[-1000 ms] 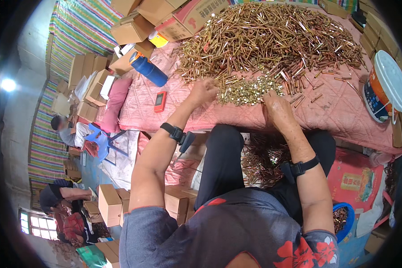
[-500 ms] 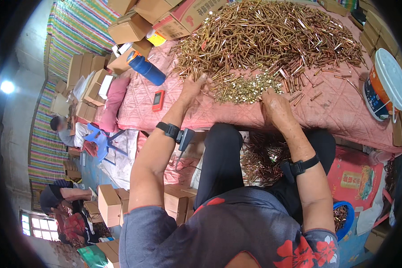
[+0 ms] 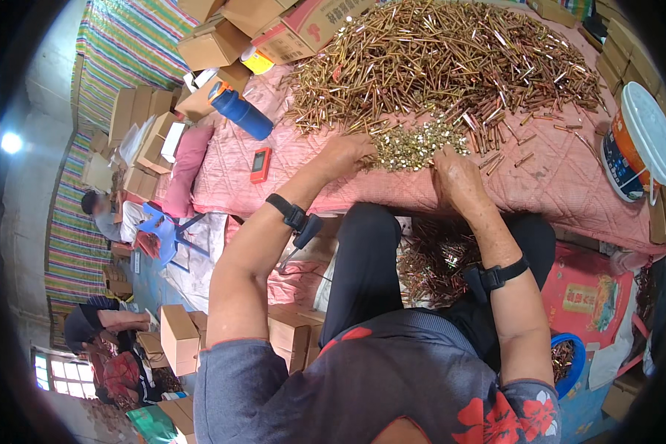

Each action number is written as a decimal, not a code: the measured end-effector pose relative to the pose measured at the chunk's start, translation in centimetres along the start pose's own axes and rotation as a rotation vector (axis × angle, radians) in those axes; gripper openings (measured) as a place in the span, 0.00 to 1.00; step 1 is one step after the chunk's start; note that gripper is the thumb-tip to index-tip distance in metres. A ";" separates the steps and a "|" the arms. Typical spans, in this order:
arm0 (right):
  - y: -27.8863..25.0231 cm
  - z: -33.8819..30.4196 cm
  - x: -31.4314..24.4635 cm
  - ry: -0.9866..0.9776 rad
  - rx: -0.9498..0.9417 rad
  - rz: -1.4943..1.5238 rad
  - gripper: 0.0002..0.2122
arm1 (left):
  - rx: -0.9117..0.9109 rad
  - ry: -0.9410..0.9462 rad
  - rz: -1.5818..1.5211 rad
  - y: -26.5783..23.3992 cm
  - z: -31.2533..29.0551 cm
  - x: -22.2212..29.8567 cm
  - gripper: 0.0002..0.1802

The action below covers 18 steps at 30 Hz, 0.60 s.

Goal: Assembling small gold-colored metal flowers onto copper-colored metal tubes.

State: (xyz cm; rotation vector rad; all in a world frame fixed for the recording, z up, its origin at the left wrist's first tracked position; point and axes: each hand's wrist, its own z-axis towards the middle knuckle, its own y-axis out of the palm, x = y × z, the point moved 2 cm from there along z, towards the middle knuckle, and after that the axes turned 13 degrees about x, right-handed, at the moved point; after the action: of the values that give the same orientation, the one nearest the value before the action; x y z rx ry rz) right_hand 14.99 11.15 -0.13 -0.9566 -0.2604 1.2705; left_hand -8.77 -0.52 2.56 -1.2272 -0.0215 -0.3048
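A heap of slim copper-coloured metal tubes [image 3: 451, 55] covers the far part of the table. In front of it lies a smaller pile of tiny shiny gold and silver caps [image 3: 414, 146]. My left hand [image 3: 346, 154] is at the left edge of the small pile, its fingers curled toward the pieces; what they hold is too small to make out. At the pile's right edge my right hand [image 3: 457, 179] has its fingers drawn together, and their tips are partly hidden.
A blue bottle [image 3: 243, 112] and a red handheld device [image 3: 260, 165] lie at the left of the pink quilted cover [image 3: 555, 181]. A lidded bucket [image 3: 636, 144] stands at the right. Cardboard boxes [image 3: 214, 46] crowd the far left. Two people work in the background at the left.
My left hand has come down and right, from the edge of the tube heap to the small pile. My right hand stays nearly in place.
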 end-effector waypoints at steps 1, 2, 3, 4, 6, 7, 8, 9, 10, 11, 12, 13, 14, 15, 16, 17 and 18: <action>0.0 0.0 0.0 0.001 -0.010 -0.008 0.02 | -0.030 0.050 0.014 0.0 0.1 0.1 0.21; 0.1 0.1 0.0 0.001 -0.019 -0.017 0.02 | -0.031 0.049 0.013 -0.1 0.2 0.1 0.21; 0.0 0.0 0.0 0.002 -0.019 -0.016 0.02 | -0.029 0.088 0.053 -0.4 0.3 0.0 0.19; -0.1 0.0 0.0 0.005 -0.012 -0.013 0.02 | -0.026 0.128 0.092 -0.5 0.3 -0.1 0.18; -0.1 0.0 0.1 0.008 -0.004 -0.011 0.01 | 0.015 0.064 0.066 -1.1 -0.1 -0.5 0.16; 0.0 0.1 0.1 0.010 -0.003 -0.015 0.01 | 0.054 -0.002 0.042 -1.2 -0.5 -1.0 0.14; 0.0 0.1 0.0 0.011 -0.003 -0.019 0.01 | 0.053 -0.001 0.043 -1.1 -0.8 -1.4 0.14; 0.0 0.1 0.0 0.012 0.000 -0.019 0.01 | 0.159 -0.287 -0.070 -1.1 -1.1 -2.2 0.12; 0.0 0.1 0.0 0.006 -0.002 -0.019 0.01 | 0.266 -0.575 -0.184 -1.0 -1.7 -3.2 0.12; 0.0 0.1 0.0 0.000 -0.004 -0.020 0.01 | 0.356 -0.764 -0.475 -1.0 -2.4 -4.1 0.14; 0.0 0.1 -0.1 -0.002 -0.002 -0.019 0.01 | 0.358 -0.764 -0.473 -1.0 -2.8 -4.7 0.14; 0.0 0.0 0.0 -0.003 0.006 -0.018 0.01 | 0.366 -0.817 -0.483 -1.0 -3.0 -5.0 0.13; -0.1 0.0 0.0 -0.004 0.015 -0.017 0.01 | 0.374 -0.872 -0.493 -1.0 -3.1 -5.3 0.12; -0.1 0.0 0.0 -0.006 0.015 -0.018 0.01 | 0.391 -0.872 -0.531 -0.7 -3.3 -5.2 0.11; -0.1 0.0 0.0 -0.011 0.019 -0.023 0.01 | 0.392 -0.872 -0.533 -0.2 -3.1 -4.9 0.11; -0.1 0.0 0.0 -0.015 0.022 -0.028 0.01 | 0.403 -0.772 -0.415 0.3 -2.8 -4.4 0.12; -0.1 0.0 0.0 -0.016 0.021 -0.030 0.01 | 0.412 -0.671 -0.298 0.6 -2.4 -3.9 0.13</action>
State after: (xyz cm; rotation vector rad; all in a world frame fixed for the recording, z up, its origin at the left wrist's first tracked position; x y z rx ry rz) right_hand 15.08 11.15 -0.08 -0.9223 -0.2719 1.2517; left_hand -12.74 -1.72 0.43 -0.8650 -0.8143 -0.1226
